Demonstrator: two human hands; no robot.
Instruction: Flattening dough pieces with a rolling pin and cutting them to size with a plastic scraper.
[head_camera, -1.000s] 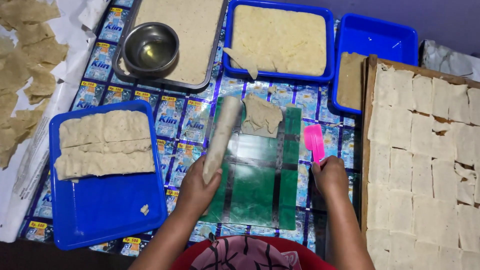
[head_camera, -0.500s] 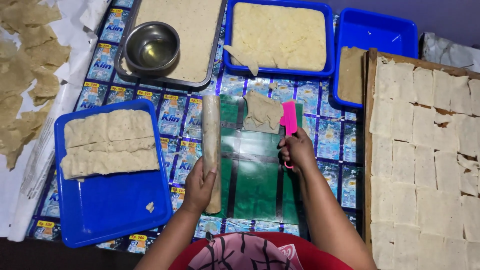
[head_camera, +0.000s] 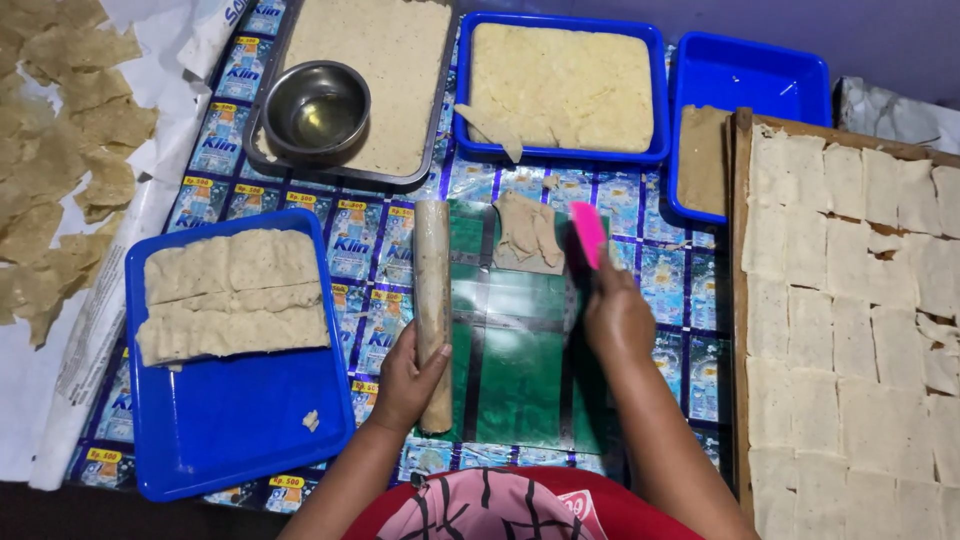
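Your left hand (head_camera: 405, 375) is curled around the lower part of the rolling pin (head_camera: 433, 310), fingers wrapped and thumb over the top, so it has a closed hold on it; the pin lies upright along the left edge of the green mat (head_camera: 520, 380). Your right hand (head_camera: 617, 318) sits over the right side of that mat, fingers folded shut around the pink scraper (head_camera: 588, 233), whose blade sticks up past your knuckles toward the mat's far right corner. At the far edge of the mat, between the pin and the scraper, lies a small crumpled piece of dough (head_camera: 528, 230), touching neither tool as far as can be seen. To the left of the mat, a blue tray (head_camera: 240, 420) holds 2 or 3 flat dough slabs (head_camera: 232, 295) stacked at its far end, with a small crumb on its bare floor. Beyond the mat stand a metal tray (head_camera: 400, 170) of pale dough with a steel bowl (head_camera: 315, 110) resting on it, and a second blue tray of dough (head_camera: 560, 85). A third blue tray (head_camera: 750, 85) lies beyond the mat's right corner. To the right of the mat, a wooden board (head_camera: 742, 300) carries rows of cut dough squares (head_camera: 850, 300). Far left of the mat, thin dried pieces (head_camera: 60, 160) lie on white paper.
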